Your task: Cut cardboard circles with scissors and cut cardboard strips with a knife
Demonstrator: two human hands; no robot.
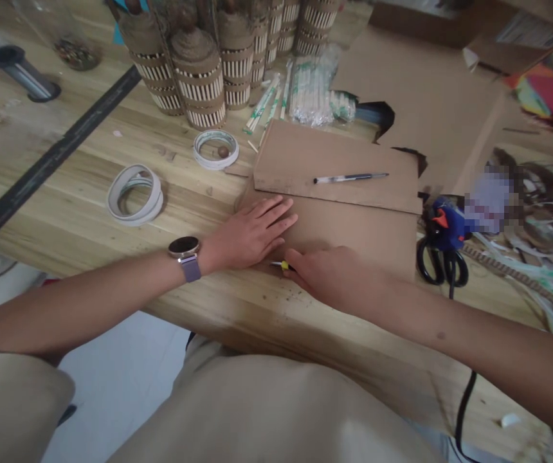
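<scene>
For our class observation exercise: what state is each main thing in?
Brown cardboard sheet: lying flat
Yellow-handled metal cutter: blade showing
Left hand: open, flat on the sheet
Right hand: closed around the cutter
Slim black-and-clear pen: lying on upper brown cardboard
White ring-shaped roll: flat, round brown ball inside
Blue plastic glue gun: on or off unclear

Left grip (pixel 250 235) flat, fingers (pixel 272 217) spread; right grip (pixel 322 273) curled, forearms (pixel 117 292) angled inward

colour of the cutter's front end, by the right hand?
Yellow, on the cutter in the right hand; see the head view.
</scene>
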